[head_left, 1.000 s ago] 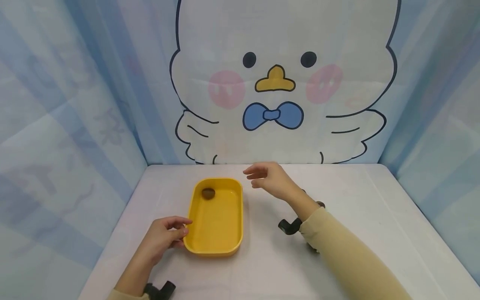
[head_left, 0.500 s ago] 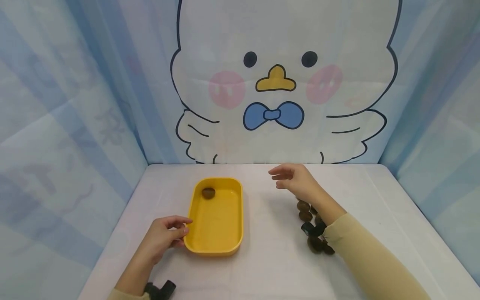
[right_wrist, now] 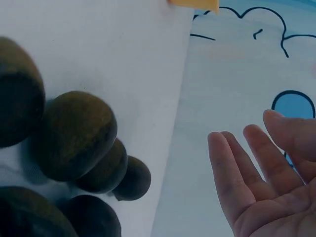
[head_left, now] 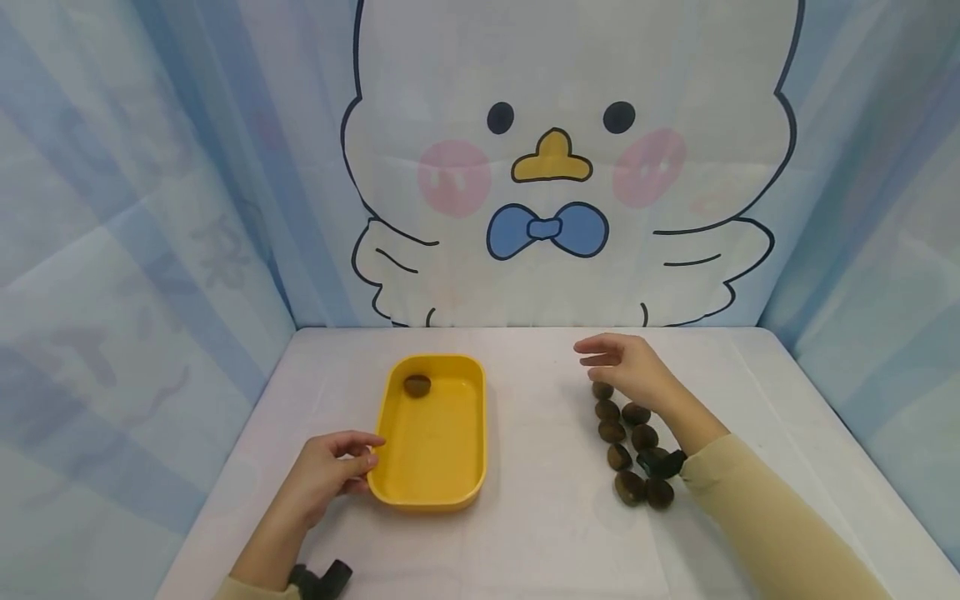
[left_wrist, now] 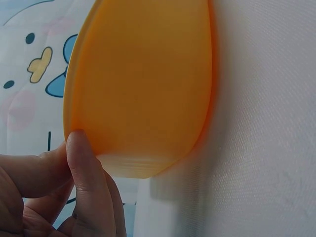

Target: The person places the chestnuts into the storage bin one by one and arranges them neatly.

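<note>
A yellow tray [head_left: 431,500] lies left of centre on the table, with one chestnut [head_left: 417,386] in its far left corner. My left hand [head_left: 333,471] pinches the tray's left rim; in the left wrist view a fingertip [left_wrist: 78,140] presses the tray's wall [left_wrist: 143,79]. On the right, my right hand [head_left: 630,367] hovers with loose, parted fingers and nothing in them, above the far end of two rows of chestnuts [head_left: 611,431]. Its wrist hides part of the right row. The right wrist view shows these chestnuts [right_wrist: 74,136] close up, beside the empty hand [right_wrist: 266,182].
White cloth covers the table [head_left: 540,533]. Behind it hangs a curtain with a cartoon bird [head_left: 551,158], and more pale blue curtain [head_left: 112,292] closes in the sides. A black wrist camera [head_left: 662,463] overlaps the right row of chestnuts.
My right hand has moved right, away from beside the tray to over the chestnuts, uncovering more of them. The left hand, the tray and the chestnut in it have stayed put.
</note>
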`<state>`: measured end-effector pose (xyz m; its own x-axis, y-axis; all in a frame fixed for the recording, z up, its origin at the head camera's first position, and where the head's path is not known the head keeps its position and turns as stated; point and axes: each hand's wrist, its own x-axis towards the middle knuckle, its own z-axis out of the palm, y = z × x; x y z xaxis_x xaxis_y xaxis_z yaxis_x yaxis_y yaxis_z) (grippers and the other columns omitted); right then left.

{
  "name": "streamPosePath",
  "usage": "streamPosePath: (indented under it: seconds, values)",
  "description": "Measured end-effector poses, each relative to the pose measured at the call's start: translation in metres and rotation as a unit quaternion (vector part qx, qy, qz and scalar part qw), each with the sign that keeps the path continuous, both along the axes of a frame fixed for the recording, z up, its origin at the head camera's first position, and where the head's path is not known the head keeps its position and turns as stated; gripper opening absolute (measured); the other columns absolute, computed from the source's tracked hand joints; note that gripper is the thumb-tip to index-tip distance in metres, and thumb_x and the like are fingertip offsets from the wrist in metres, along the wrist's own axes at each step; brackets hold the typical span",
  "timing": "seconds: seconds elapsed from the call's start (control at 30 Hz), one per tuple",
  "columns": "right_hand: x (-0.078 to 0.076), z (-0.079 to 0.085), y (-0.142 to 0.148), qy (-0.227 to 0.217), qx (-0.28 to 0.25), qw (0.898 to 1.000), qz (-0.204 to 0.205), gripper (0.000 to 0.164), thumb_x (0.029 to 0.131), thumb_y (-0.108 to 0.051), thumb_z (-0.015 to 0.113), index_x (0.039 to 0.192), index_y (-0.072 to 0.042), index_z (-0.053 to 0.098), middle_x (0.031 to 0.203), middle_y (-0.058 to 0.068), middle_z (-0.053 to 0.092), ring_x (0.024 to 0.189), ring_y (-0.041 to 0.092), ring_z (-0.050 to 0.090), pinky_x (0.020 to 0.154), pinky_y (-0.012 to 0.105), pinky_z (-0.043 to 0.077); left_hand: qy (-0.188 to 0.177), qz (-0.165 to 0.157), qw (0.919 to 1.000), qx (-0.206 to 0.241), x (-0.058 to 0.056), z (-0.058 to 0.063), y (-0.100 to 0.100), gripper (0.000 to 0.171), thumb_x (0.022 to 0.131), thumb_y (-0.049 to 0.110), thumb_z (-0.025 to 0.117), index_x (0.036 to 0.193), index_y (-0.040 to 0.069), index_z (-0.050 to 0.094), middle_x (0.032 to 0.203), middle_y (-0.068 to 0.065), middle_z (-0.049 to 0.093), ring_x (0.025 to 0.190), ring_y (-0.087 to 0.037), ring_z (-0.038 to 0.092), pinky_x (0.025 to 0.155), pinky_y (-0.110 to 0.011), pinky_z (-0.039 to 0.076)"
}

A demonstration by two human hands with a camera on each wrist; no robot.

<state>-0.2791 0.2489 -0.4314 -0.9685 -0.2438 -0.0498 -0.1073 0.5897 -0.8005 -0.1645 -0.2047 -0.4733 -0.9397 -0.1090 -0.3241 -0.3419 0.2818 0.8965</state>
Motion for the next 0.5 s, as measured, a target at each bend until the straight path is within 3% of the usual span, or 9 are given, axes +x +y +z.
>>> streamPosePath:
  seconds: [0.5]
  values:
    - [-0.014,-0.028,0.031,-0.005,0.109,0.994,0.017,0.048,0.101,-0.01,0.07,0.148,-0.004,0.061,0.153,0.021,0.062,0.146,0.047,0.054,0.119,0.065,0.046,0.001,-0.002,1.0,0.005,0.0,0.0,-0.001,0.028,0.098,0.003,0.075,0.126,0.001,0.077,0.096,-0.008,0.064,0.072,-0.02,0.065,0.064,-0.027,0.064]
